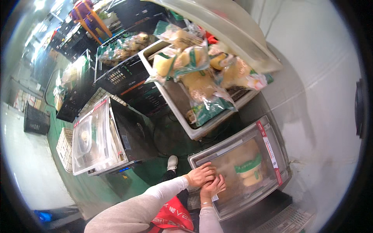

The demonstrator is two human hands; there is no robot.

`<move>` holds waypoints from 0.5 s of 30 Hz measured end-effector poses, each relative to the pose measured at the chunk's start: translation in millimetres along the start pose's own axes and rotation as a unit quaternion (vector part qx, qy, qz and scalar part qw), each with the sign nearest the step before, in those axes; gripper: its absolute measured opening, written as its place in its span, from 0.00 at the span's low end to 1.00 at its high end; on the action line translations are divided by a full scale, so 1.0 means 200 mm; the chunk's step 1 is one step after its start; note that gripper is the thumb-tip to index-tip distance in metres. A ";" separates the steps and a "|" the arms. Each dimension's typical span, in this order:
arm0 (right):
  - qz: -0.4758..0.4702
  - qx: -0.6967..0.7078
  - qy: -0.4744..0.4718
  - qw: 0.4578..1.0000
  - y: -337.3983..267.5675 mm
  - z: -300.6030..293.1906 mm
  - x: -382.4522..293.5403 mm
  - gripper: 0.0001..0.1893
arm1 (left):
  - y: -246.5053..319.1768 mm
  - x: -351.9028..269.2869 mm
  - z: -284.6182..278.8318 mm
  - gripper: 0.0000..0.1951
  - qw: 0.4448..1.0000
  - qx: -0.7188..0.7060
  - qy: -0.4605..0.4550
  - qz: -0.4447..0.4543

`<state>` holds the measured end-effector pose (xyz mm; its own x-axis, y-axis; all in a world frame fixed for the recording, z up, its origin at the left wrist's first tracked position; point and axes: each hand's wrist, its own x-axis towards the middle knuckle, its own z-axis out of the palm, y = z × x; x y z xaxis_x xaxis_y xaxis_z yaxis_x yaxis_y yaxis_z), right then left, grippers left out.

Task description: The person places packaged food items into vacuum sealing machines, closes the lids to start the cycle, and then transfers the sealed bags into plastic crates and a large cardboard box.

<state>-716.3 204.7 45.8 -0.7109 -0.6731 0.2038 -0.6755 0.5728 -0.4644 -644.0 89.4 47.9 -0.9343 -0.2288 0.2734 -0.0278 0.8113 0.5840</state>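
A lowered transparent lid [227,201] covers the chamber vacuum sealer in front of me. My left hand [202,175] rests on the near left part of this lid, fingers spread, gripping nothing. Beside and partly against it, my right hand [213,187] lies on the same lid with its fingers slightly bent; it holds nothing either. Under the lid, a clear bag with a green band [248,171] contains pale yellow food, blurred by the plastic. Further off, several similar bags [201,87] are heaped on a second sealer's chamber [174,99], beneath its raised lid [233,32].
A third sealer with a lowered lid [90,137] stands to the left. Black crates [125,77] of bagged food are behind it, near a white basket [64,148]. One person [87,14] is at the back. A pale wall [314,87] borders the right side.
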 end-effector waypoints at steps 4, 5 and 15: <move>-0.006 -0.008 -0.042 0.999 -0.06 -0.06 0.01 0.10 | 0.09 -0.05 -0.11 0.14 0.974 -0.146 0.095 -0.146; -0.007 -0.023 -0.051 0.998 -0.05 -0.06 0.01 0.09 | 0.12 -0.09 -0.17 0.14 0.950 -0.201 0.127 -0.203; 0.000 -0.079 -0.061 0.995 -0.01 0.01 -0.02 0.08 | -0.61 0.04 -1.59 0.45 0.842 0.173 0.419 -0.293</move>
<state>-711.3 206.2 44.0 -0.6889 -0.7190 0.0926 -0.7040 0.6331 -0.3219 -535.1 -182.8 222.2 -0.1499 -0.8260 0.5433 -0.6339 0.5020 0.5884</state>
